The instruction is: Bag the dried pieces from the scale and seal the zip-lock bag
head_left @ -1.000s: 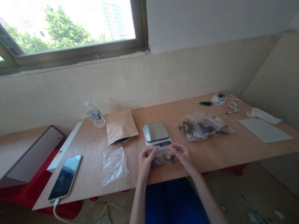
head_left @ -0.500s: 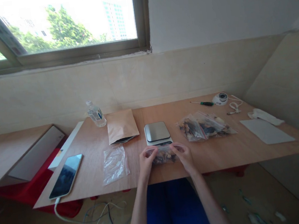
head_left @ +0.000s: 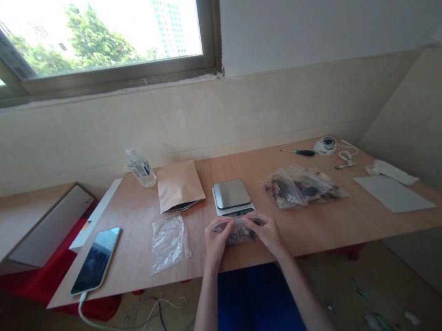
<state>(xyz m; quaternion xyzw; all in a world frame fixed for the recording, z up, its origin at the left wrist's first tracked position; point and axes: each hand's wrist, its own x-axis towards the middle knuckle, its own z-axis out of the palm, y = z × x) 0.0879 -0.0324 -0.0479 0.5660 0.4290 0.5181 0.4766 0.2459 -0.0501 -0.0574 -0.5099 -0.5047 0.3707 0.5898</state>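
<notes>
My left hand (head_left: 216,240) and my right hand (head_left: 265,232) both pinch the top edge of a small clear zip bag (head_left: 238,229) filled with dark and pale dried pieces. The bag rests on the wooden table (head_left: 335,226) near its front edge, right in front of a small kitchen scale (head_left: 231,196) with a steel platform. The thumbs and fingers of both hands are pressed together along the bag's seal, close to its middle. An empty clear bag (head_left: 168,242) lies to the left of my hands.
Several filled bags (head_left: 301,187) lie to the right of the scale. A brown paper pouch (head_left: 178,186) and a water bottle (head_left: 140,168) stand behind. A phone (head_left: 96,259) on a cable is at the left; a screwdriver (head_left: 297,152), a small round device (head_left: 325,145) and a white sheet (head_left: 394,194) at the right.
My two hands have slid toward each other along the top edge of the bag. The bag has stayed in front of the scale.
</notes>
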